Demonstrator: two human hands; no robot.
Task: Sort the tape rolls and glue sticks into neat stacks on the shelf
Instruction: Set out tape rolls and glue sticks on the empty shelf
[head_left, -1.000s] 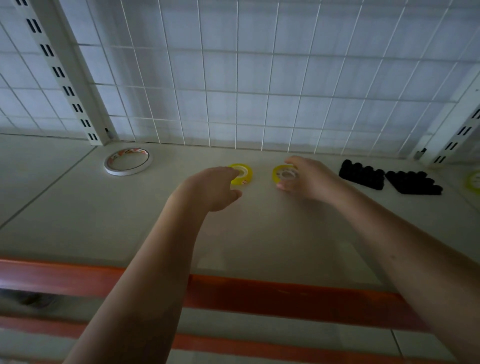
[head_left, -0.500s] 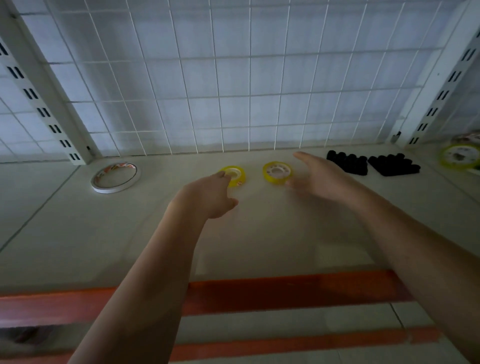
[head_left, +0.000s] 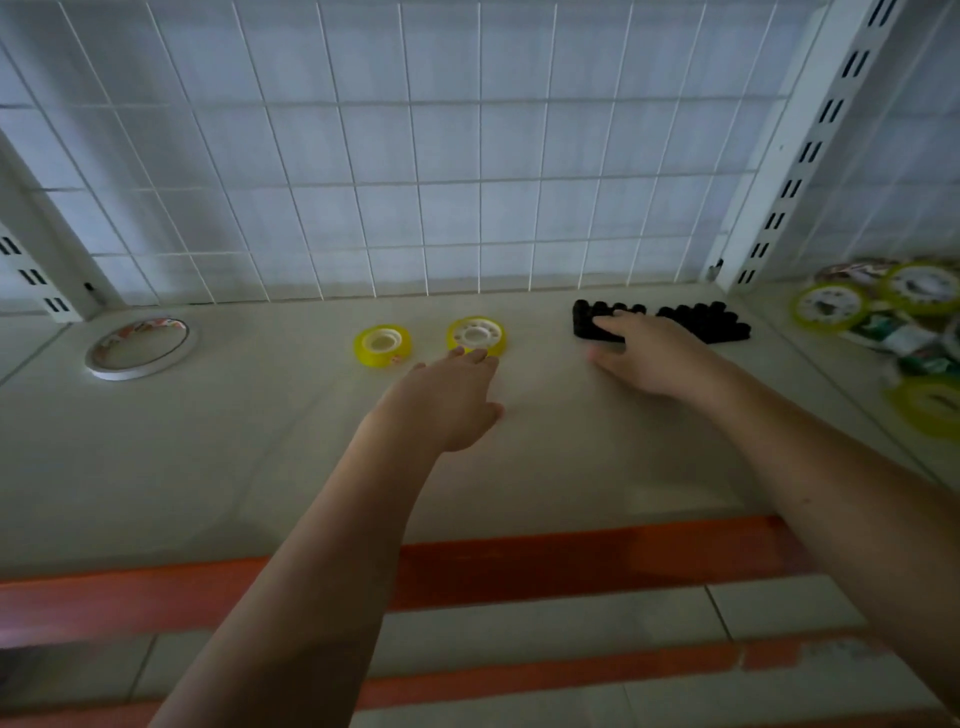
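Two small yellow tape rolls lie flat side by side on the shelf (head_left: 208, 467), the left roll (head_left: 382, 345) and the right roll (head_left: 476, 335). My left hand (head_left: 447, 402) lies palm down with straight fingers, its fingertips at the near edge of the right roll. My right hand (head_left: 652, 356) reaches farther right, fingers extended, its fingertips over the left of two black glue stick clusters (head_left: 592, 322); the other cluster (head_left: 714, 325) lies just to the right. Neither hand holds anything. A larger white tape ring (head_left: 140, 348) lies at far left.
A white wire grid (head_left: 467, 156) backs the shelf, with slotted uprights at left and right (head_left: 789, 156). A heap of several yellow tape rolls (head_left: 883, 306) lies on the neighbouring shelf section at far right. An orange beam (head_left: 519, 566) runs along the shelf's front edge.
My right hand let go of the right yellow roll and moved right to the black glue sticks. My left hand shifted from the left roll to the right roll. The camera view swung rightward.
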